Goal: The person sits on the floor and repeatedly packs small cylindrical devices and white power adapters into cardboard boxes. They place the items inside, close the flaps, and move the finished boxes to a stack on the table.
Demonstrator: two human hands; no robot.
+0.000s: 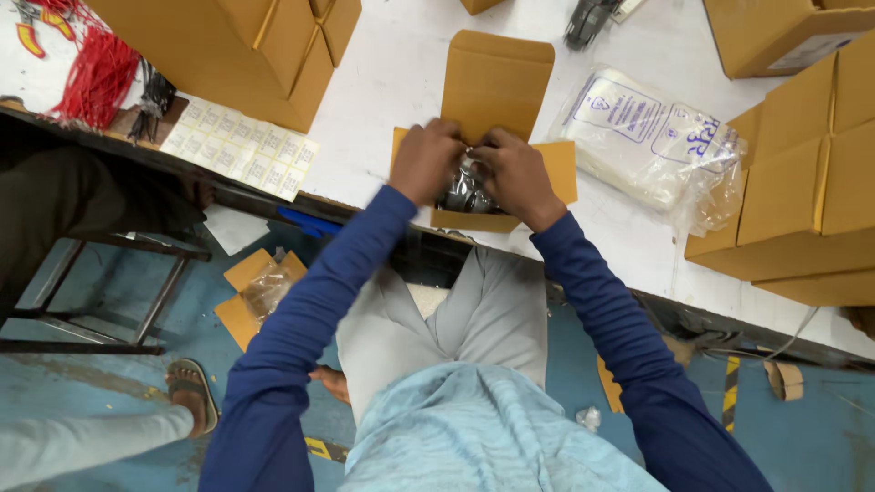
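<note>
A small open cardboard box [493, 82] with its flaps spread lies on the white table [392, 82] near the front edge. Inside it sits a clear plastic bag of dark metal parts [465, 189]. My left hand [425, 160] and my right hand [516, 173] are both over the box. Their fingers are closed on the top of the plastic bag. Both arms wear dark blue sleeves.
Large cardboard boxes stand at the back left [264, 50] and at the right [802, 182]. A clear bag of white packets [652, 141] lies right of the small box. A sheet of labels [241, 146], red tags [91, 64], a stool [100, 282] and another person's foot [191, 387] are at left.
</note>
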